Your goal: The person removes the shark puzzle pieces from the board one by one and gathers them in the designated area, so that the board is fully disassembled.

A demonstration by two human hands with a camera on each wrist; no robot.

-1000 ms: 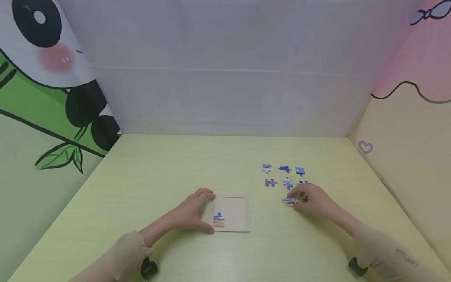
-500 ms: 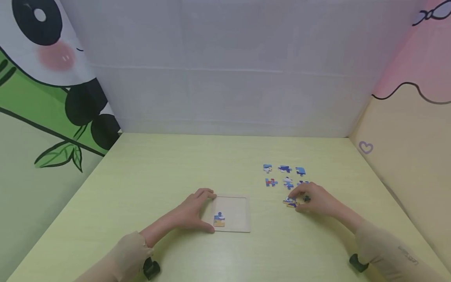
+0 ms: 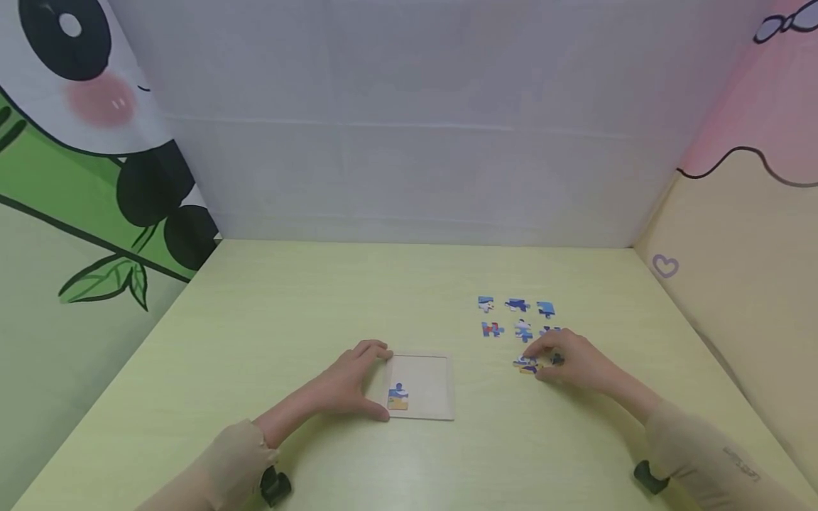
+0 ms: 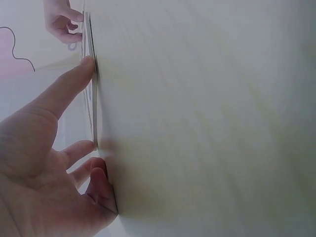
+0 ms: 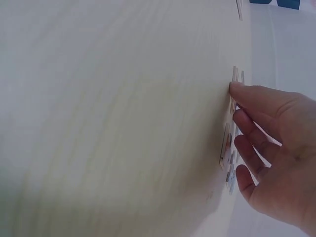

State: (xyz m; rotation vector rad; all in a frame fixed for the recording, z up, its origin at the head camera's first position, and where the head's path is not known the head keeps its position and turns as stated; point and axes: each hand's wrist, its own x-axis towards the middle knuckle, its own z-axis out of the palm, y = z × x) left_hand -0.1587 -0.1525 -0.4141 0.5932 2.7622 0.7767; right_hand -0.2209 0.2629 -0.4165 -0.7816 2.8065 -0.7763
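Note:
My left hand (image 3: pixel 348 380) holds a shallow square puzzle tray (image 3: pixel 427 389) by its left side, thumb at the near corner and fingers at the far one. One blue-and-yellow jigsaw piece (image 3: pixel 397 399) lies in the tray's near left corner. To the right, my right hand (image 3: pixel 571 360) pinches a blue, white and yellow jigsaw piece (image 3: pixel 527 365) low over the table, its thumb and index finger at the piece's right side. A dark piece (image 3: pixel 557 359) shows partly beneath this hand. In the right wrist view, the other fingers of the right hand (image 5: pixel 284 145) are bent beside thin pieces (image 5: pixel 226 145).
Beyond the right hand lie loose jigsaw pieces in rows, among them a red-and-blue one (image 3: pixel 492 329), a white-and-blue one (image 3: pixel 523 331) and a dark blue one (image 3: pixel 516 305). A pale back wall (image 3: pixel 422 184) and printed side panels bound the table (image 3: pixel 307 298).
Both hands stay almost where they were, the left on the tray and the right at the jigsaw piece. The right fingertips have shifted very slightly to the right; the head view has moved a little.

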